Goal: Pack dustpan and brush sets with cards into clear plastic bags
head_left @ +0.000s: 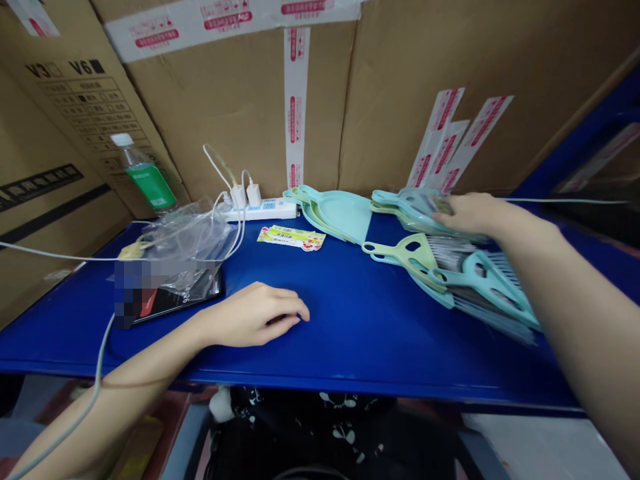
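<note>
My left hand (pixel 257 313) rests on the blue table (pixel 320 347), its fingers loosely bent, thumb a little apart, nothing in it. My right hand (pixel 467 213) reaches to the back right, over a stack of light blue and green dustpans (pixel 413 203) that look wrapped in clear plastic. Its fingers touch the top one; they are blurred and partly hidden, so their grip is unclear. In front of that stack lie a green hand brush (pixel 407 252) and a light blue hand brush (pixel 483 280), bristles toward the right. Further left, several loose dustpans (pixel 345 212) overlap.
A white power strip (pixel 270 209) with chargers and cables stands before the cardboard boxes (pixel 240 100). Printed labels (pixel 290 238) lie near it. At left are a clear plastic bag (pixel 185 233), a dark phone-like device (pixel 175 303) and a bottle (pixel 147 177). A cable crosses my left forearm.
</note>
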### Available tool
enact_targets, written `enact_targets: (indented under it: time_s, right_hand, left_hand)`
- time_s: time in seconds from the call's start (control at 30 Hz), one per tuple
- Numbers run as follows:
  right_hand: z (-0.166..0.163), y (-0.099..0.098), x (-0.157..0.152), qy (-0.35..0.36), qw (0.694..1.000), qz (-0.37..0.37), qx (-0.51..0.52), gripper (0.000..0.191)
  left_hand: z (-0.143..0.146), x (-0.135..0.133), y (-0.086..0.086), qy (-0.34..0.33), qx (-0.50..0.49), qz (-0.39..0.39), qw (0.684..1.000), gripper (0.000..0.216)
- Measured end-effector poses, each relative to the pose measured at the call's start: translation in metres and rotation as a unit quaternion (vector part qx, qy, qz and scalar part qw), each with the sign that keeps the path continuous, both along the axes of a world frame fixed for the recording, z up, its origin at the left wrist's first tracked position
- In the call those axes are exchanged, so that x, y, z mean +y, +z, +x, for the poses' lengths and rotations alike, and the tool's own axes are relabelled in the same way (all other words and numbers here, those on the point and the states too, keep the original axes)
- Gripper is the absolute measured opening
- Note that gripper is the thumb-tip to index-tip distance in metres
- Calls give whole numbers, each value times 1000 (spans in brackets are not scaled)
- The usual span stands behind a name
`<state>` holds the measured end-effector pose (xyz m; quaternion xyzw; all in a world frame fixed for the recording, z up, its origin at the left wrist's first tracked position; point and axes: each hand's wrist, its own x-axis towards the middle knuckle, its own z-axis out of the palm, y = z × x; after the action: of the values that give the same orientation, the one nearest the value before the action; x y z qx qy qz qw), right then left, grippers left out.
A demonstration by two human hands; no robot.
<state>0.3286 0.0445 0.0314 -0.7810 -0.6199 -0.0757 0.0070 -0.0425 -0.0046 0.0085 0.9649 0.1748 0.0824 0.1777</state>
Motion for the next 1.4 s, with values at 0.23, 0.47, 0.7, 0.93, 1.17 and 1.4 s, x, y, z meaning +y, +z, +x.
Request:
enact_targets:
  time_s: [0.23,0.47,0.7,0.93,1.17,1.4]
  right_hand:
    - [-53,19,-28,21,998,-49,21,49]
    - [-51,-2,-29,191,976,-5,109,38]
    - [-51,9,-40,196,974,-103,53,41]
    - [-55,18,-49,214,964,-151,53,48]
    - [-45,21,-54,223,961,-144,76,60]
    - [-24,14,-42,115,992,0,42,60]
  left_hand:
    - [0,2,-4,12,-1,21,1000,23]
    - [1,6,-7,43,-6,65,997,20]
    - [3,15,-17,90,19,202,975,24]
    - [7,23,-21,104,107,334,931,31]
    - [33,30,-15,92,185,403,892,38]
    - [91,51,-12,141,151,420,884,45]
